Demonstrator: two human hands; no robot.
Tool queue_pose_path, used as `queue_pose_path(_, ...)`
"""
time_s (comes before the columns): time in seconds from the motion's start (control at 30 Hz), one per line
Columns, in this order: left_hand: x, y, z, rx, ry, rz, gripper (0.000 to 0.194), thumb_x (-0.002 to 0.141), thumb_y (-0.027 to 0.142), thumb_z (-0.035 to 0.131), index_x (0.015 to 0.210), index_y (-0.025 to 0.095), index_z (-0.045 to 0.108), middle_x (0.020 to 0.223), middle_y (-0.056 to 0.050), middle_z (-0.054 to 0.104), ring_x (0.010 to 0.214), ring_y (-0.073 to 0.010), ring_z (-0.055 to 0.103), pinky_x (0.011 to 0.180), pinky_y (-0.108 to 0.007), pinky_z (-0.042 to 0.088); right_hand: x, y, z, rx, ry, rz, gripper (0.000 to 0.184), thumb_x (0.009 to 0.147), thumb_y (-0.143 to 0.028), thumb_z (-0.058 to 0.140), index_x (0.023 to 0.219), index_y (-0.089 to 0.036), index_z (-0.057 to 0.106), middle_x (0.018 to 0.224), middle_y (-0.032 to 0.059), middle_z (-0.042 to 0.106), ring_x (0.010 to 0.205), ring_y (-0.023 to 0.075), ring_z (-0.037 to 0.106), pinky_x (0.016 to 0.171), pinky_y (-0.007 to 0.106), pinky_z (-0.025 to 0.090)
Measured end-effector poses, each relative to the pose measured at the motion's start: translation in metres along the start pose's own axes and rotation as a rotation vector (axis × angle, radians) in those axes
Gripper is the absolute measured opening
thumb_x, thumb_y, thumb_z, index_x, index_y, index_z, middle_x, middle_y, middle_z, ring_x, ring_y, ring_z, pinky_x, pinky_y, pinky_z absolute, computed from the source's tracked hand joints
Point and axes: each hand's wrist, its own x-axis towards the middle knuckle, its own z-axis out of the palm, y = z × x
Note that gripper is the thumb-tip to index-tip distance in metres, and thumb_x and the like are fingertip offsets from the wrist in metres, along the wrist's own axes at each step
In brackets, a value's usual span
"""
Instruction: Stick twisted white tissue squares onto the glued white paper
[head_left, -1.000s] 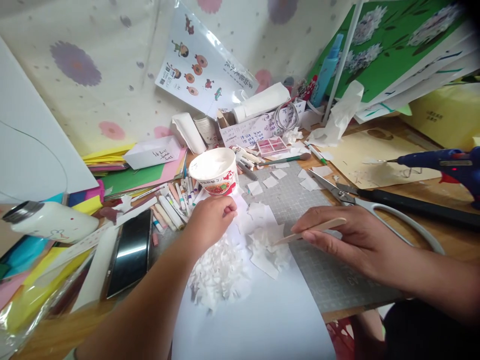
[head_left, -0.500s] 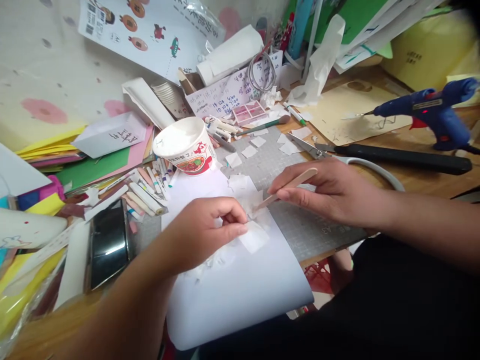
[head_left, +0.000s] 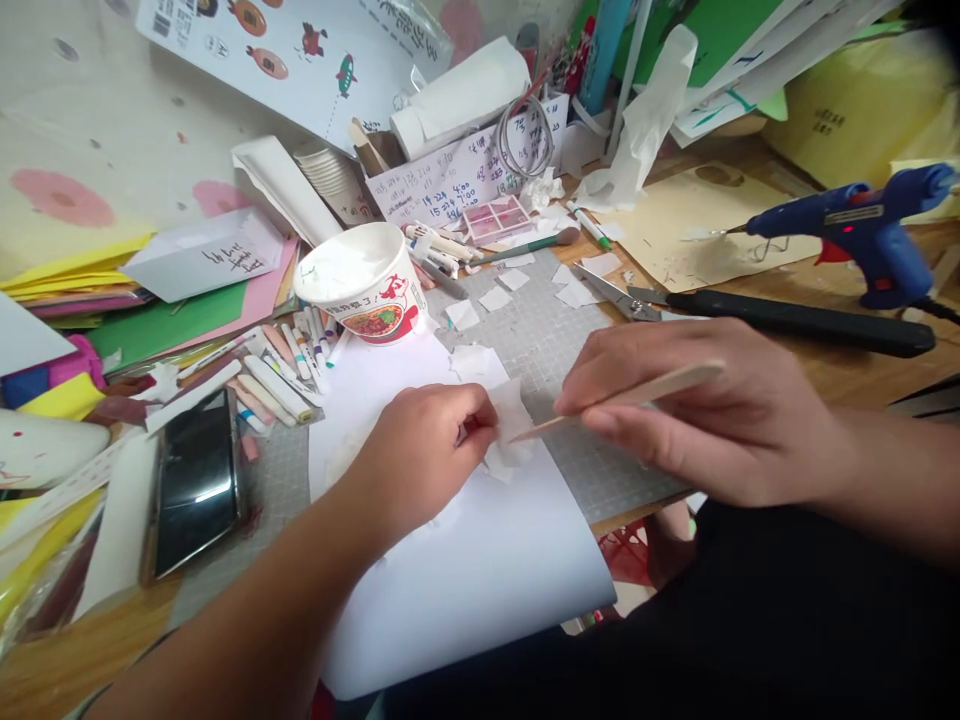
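In my right hand (head_left: 690, 410) is a flat wooden craft stick (head_left: 645, 392), pinched between thumb and fingers. Its lower tip points left, at the small white paper pieces in front of my left hand (head_left: 427, 450). The left thumb and forefinger are pressed together at the edge of a thin white paper piece (head_left: 511, 462); the exact contact is partly hidden. Beneath both lies a large white paper sheet (head_left: 480, 570), its near end curling over the table edge. Beyond my hands stands a white paper bowl (head_left: 397, 280) with a printed noodle picture.
A grey cutting mat (head_left: 540, 340) carries several paper scraps. Scissors (head_left: 619, 297), a black-handled cutter (head_left: 795, 318) and a blue glue gun (head_left: 847, 225) lie to the right. Markers (head_left: 277, 385) and a black phone (head_left: 196, 485) are on the left.
My right hand has moved nearer and rightward with the craft stick, now held at a flatter slant. The left fingertips have shifted slightly up at the paper piece. The view has shifted a little.
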Motion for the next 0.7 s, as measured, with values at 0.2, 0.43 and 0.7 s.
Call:
queue_pose_path(0.2, 0.002, -0.002, 0.002, 0.035, 0.028, 0.043, 0.008, 0.079, 0.016, 0.059, 0.073, 0.022, 0.061, 0.07, 0.006, 0.063, 0.066, -0.0114, 0.057, 0.06, -0.023, 0.038, -0.001, 0.004, 0.011, -0.148, -0.134, -0.06, 0.018, 0.089, -0.016, 0.044, 0.092, -0.019, 0.062, 0.079, 0.0059, 0.067, 0.074, 0.0157, 0.06, 0.068, 0.03, 0.046)
queue_pose_path(0.43, 0.0, -0.006, -0.003, 0.016, 0.059, 0.037, 0.01, 0.082, 0.02, 0.056, 0.077, 0.023, 0.063, 0.072, 0.005, 0.065, 0.067, -0.0131, 0.058, 0.061, -0.025, 0.038, 0.002, 0.007, 0.012, -0.233, -0.162, -0.065, 0.017, 0.089, -0.015, 0.044, 0.091, -0.019, 0.061, 0.077, 0.0061, 0.066, 0.071, 0.0161, 0.059, 0.064, 0.03, 0.044)
queue_pose_path(0.7, -0.005, -0.008, -0.009, 0.019, 0.077, -0.009, 0.004, 0.076, 0.029, 0.061, 0.075, 0.025, 0.063, 0.069, 0.005, 0.062, 0.064, -0.0139, 0.056, 0.057, -0.025, 0.038, 0.007, 0.006, 0.011, -0.165, -0.133, 0.003, 0.015, 0.089, -0.013, 0.045, 0.085, -0.019, 0.059, 0.077, 0.0051, 0.067, 0.071, 0.0144, 0.061, 0.066, 0.027, 0.047)
